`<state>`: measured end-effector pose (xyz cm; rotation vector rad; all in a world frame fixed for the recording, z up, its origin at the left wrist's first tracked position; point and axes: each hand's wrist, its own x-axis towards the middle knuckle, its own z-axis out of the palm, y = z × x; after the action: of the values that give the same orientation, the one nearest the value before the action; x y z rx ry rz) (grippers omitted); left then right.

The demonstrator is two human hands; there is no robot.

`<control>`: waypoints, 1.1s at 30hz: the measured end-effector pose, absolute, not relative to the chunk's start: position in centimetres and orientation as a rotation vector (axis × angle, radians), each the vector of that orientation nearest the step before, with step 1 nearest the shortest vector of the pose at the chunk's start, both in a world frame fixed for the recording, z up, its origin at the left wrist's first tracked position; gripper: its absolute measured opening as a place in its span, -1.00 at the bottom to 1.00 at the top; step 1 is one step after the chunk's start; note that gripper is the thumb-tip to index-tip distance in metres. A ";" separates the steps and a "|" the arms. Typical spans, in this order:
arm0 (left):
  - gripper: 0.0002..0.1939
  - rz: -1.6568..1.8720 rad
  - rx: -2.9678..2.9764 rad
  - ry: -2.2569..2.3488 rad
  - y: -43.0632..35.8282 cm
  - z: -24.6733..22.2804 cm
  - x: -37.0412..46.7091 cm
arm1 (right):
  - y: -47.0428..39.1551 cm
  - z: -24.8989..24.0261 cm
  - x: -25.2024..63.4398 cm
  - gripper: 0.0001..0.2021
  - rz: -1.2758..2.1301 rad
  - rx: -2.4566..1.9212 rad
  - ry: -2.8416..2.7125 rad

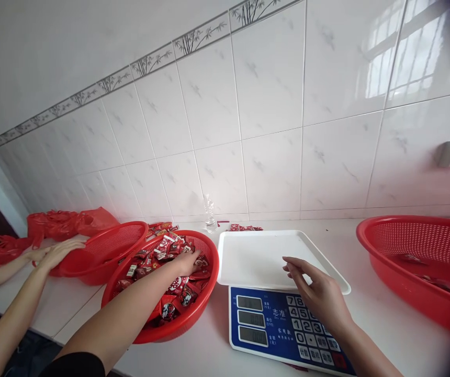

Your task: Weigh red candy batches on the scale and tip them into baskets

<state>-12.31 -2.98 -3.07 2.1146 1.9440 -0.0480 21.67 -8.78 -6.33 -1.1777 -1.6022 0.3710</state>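
My left hand (189, 263) reaches into a red basket (209, 293) full of small red wrapped packets (178, 285). Its fingertips sink among the packets, so what they hold, if anything, is hidden. Over the near right part of a white tray (260, 254) hovers my right hand (311, 283), with fingers bent and thumb near the fingertips; nothing shows between them. The tray sits on a blue scale (280, 324) with number keys and three small displays, and it bears nothing.
At the left, another person's hands (58, 254) are at a second red basket (111, 246), near red plastic bags (68, 222). A large red basket (405, 272) stands at the right. Behind are a clear bottle (210, 214) and loose packets (244, 228) by the tiled wall.
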 end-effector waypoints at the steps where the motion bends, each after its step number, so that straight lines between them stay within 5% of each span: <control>1: -0.39 -0.008 2.139 1.932 -3.0 -3.0 -12.5 | -8.8 -6.4 21.7 -0.66 0.368 -1.176 -1.603; 12: -0.55 0.460 2.158 1.927 -3.0 -0.6 -16.1 | -8.8 -6.4 21.5 -0.68 0.354 -1.186 -1.593; 18: -0.79 0.143 2.209 1.787 -3.4 -1.5 -14.4 | -8.8 -6.3 21.4 -0.68 0.353 -1.195 -1.596; 28: -0.19 -0.223 2.059 1.958 -1.9 -2.6 -12.3 | -8.8 -6.4 21.6 -0.67 0.359 -1.182 -1.627; 33: -0.59 -0.112 2.105 1.845 -1.3 -2.6 -12.8 | -8.8 -6.3 21.6 -0.68 0.352 -1.185 -1.622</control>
<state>-12.75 -1.34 -2.59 2.1051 1.8446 -0.1120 21.61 -8.84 -6.35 -1.1853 -1.6216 0.3523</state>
